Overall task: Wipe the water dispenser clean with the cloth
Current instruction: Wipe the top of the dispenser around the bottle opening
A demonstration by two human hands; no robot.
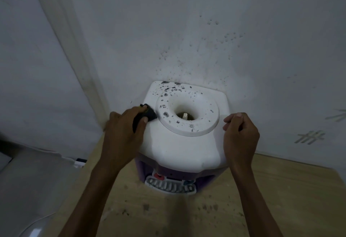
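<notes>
- Head view, looking down on a water dispenser (184, 143) that stands on a wood-grain tabletop (280, 199) against a white wall (187, 21).
- Left hand (124, 124): forearm reaches up from the bottom edge, hand lies palm-down on the dispenser's top left edge. Grip is closed round a dark cloth (149, 114); thumb and forefinger pinch it, the rest is bunched under the palm.
- Right hand (240, 133): forearm comes up from bottom right, hand sits at the dispenser's right top edge. Fingers are curled in loosely; I cannot tell whether they grip the edge or just rest against it. No cloth in it.
- Dispenser: white smooth plastic top, rounded square shape, with a raised round collar (187, 113) and a funnel-like hole in the middle; a pale spike (185, 116) stands in the hole. Lower body is purple, with a red tap (159, 177) and a teal tap (187, 182) over a white slotted drip tray (170, 187).
- Dark dirt spots (165, 89) cover the back left of the top and the collar; the front of the top looks clean.
- Similar specks on the wall behind and smudges on the tabletop in front.
- Cloth lies on the top surface, just left of the collar and touching its rim, at the left hand's fingertips. Well apart from the right hand, with the collar between them.
</notes>
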